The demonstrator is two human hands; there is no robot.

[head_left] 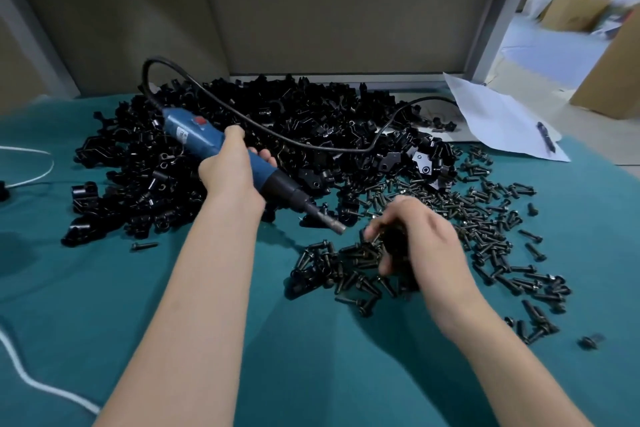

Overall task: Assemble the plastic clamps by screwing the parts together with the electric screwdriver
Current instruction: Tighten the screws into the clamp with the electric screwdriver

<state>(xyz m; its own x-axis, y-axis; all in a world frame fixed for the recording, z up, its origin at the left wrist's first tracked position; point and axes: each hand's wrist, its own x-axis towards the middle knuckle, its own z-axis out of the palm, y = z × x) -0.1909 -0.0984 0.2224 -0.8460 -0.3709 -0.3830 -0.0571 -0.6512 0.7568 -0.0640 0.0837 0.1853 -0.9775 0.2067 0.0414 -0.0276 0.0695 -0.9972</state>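
The right hand (422,239) hangs low over the bench, its fingers curled down round a small black plastic piece (394,240). Motion blur hides the piece's exact shape. Under and around this hand, spreading out to three o'clock, lies a scatter of dark metal screws with washer heads (485,218).

At nine to ten o'clock from it, the left hand (230,177) is wrapped firmly round the body of a blue electric screwdriver with a black nose and a red switch (194,135). The tool slants down toward four o'clock, and its metal tip ends just beside the right hand's fingertips, apart from them. A black power cord (346,150) loops from the tool's rear end and trails away toward two o'clock.

Behind both hands, at twelve o'clock, a big heap of black plastic clamp parts (277,108) covers the far half of the teal cloth on the bench (104,288). At two o'clock a white sheet of paper (502,121) lies at the heap's edge with a dark pen (546,137) on it. A thin white cord (31,381) crosses the cloth at eight o'clock.
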